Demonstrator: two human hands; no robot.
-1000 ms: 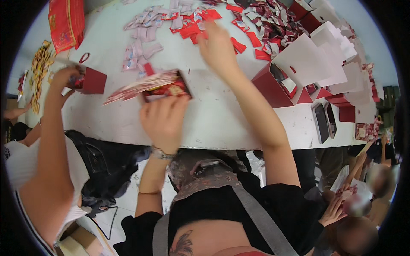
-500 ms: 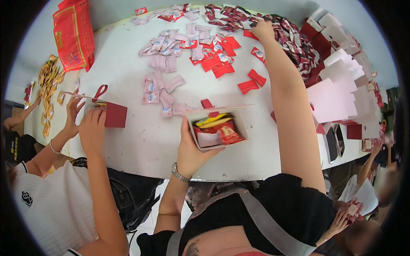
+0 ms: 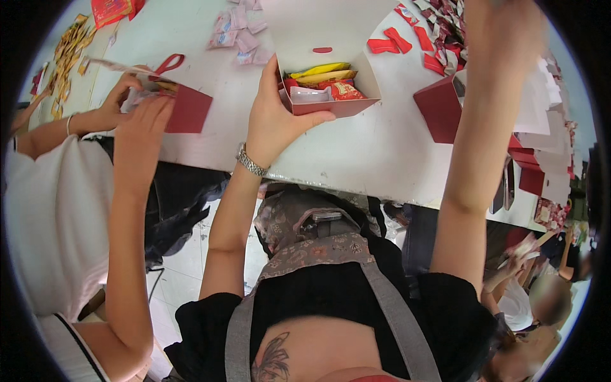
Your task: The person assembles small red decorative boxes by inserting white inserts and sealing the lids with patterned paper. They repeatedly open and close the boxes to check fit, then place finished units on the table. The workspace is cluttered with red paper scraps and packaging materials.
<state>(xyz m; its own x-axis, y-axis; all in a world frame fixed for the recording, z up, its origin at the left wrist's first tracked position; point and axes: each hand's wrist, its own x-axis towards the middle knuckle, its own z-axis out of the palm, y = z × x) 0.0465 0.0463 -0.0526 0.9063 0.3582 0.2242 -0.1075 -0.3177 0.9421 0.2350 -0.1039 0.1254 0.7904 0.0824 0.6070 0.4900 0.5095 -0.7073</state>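
In my left hand (image 3: pixel 270 108) is a dark red cardboard box (image 3: pixel 347 109), its white lid (image 3: pixel 331 28) standing up at the back. The fingers wrap its left side and the thumb lies along the front. Inside show yellow packets (image 3: pixel 326 69), a red packet (image 3: pixel 347 91) and a pale pink packet (image 3: pixel 310 95). My right hand (image 3: pixel 509 28) is raised at the upper right, smeared by motion. Its fingers are cut off or blurred, so whether it holds anything is hidden. Beneath it are the maroon-and-white packets (image 3: pixel 445 32).
Pale pink packets (image 3: pixel 235 28) and red packets (image 3: pixel 394 39) lie across the white table (image 3: pixel 305 149). At the right stand more boxes (image 3: pixel 439 109) with raised white flaps (image 3: pixel 534 105). A co-worker's hands (image 3: pixel 143 105) work at another red box (image 3: pixel 191 108) on the left.
The view has tilted down toward my body. My right hand has left the far packet pile and come up at the right. The box stays in my left hand, its lid now facing me more.
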